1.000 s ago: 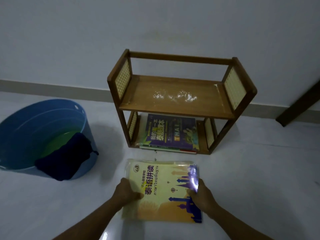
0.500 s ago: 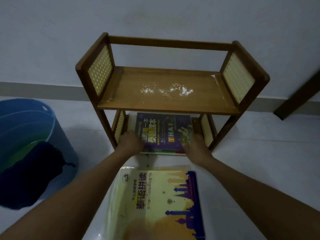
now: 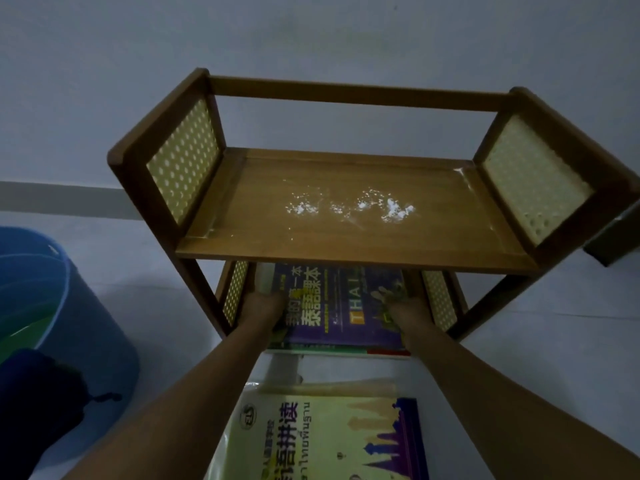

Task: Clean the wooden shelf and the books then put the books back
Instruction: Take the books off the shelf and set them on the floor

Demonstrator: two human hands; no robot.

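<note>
A small wooden shelf with pale cane side panels stands on the floor against the wall. White powder is scattered on its upper board. On the lower board lies a stack of books, a purple one on top. My left hand grips the stack's left edge and my right hand grips its right edge, both under the upper board. A yellow and purple book lies flat on the floor in front of the shelf, between my forearms.
A blue tub holding greenish water stands on the floor at the left, with a dark blue cloth draped over its near rim. A dark wooden piece leans at the right edge. The floor is white.
Both hands left the yellow book on the floor and reached into the lower shelf, taking hold of the stack's sides. The camera has come closer to the shelf.
</note>
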